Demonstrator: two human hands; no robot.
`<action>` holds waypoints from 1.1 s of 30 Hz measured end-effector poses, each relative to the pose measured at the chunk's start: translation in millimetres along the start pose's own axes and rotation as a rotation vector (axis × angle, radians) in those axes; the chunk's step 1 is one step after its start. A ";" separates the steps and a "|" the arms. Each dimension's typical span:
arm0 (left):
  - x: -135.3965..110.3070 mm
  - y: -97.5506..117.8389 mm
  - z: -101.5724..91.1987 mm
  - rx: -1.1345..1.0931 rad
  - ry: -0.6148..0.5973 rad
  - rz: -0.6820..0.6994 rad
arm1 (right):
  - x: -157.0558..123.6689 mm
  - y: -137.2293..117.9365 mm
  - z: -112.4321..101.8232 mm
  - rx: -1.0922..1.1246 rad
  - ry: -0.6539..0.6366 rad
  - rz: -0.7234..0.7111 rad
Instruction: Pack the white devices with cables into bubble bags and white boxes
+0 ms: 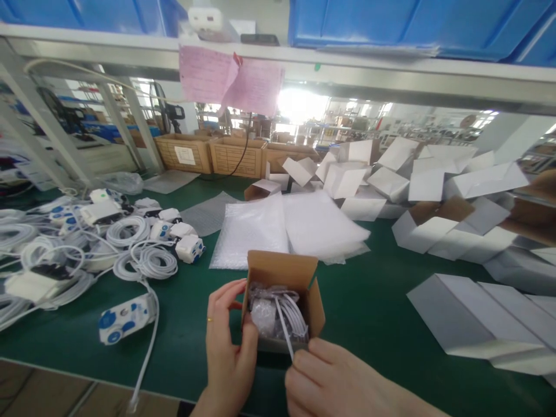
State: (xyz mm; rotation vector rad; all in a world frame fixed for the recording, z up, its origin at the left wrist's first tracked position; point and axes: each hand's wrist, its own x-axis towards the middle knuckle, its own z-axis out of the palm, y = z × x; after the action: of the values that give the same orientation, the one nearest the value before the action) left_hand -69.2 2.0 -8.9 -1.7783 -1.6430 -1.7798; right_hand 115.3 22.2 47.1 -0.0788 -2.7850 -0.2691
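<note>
In front of me an open cardboard box (283,266) stands on the green table. Inside it lies a coiled white cable (292,315) beside a bubble-wrapped item (263,315); the wrap hides what that item is. My left hand (230,341) grips the box's left wall, thumb at the near edge and fingers around the outside. One length of the cable comes out over the front edge to my right hand (324,373), whose fingers are closed on it at the near right corner.
White devices with coiled cables (143,255) pile up at left, with one blue-and-white unit (125,318) nearer me. Bubble-wrap bags (252,231) lie behind the box. Folded white cartons (460,313) cover the right side. A shelf (369,75) with blue bins (369,23) spans overhead.
</note>
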 end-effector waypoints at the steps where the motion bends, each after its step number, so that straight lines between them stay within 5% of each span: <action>1: -0.5 0.5 0.5 -0.004 0.004 -0.001 | -3.3 0.3 1.1 0.053 0.063 0.018; 4: -1.1 1.4 -0.4 -0.031 -0.011 -0.013 | -15.8 10.0 -18.8 0.359 0.259 0.200; 8: -2.6 -2.5 -2.9 -0.050 -0.040 -0.023 | -22.5 33.5 -55.0 0.853 0.594 0.886; 11: -4.9 -10.7 -2.6 -0.055 -0.077 -0.033 | -15.2 45.9 -56.2 1.199 0.757 1.132; 16: -7.6 -18.1 -1.7 -0.067 -0.107 -0.032 | 2.3 45.1 -39.9 1.357 0.835 1.060; 25: -6.3 -14.4 0.0 -0.058 -0.068 -0.017 | 16.8 37.6 -39.8 1.624 0.709 1.157; 28: -4.9 -11.2 0.4 -0.068 -0.045 -0.023 | 18.3 39.5 -36.2 1.354 0.502 1.124; 33: -4.3 -6.7 -1.0 -0.091 -0.047 -0.021 | 29.7 43.4 -38.2 0.486 0.111 0.864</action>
State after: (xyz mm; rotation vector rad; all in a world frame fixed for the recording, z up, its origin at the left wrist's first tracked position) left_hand -73.4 1.6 -15.7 -1.8615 -1.6294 -1.8635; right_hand 103.7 58.0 100.1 -1.0513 -2.3513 0.5838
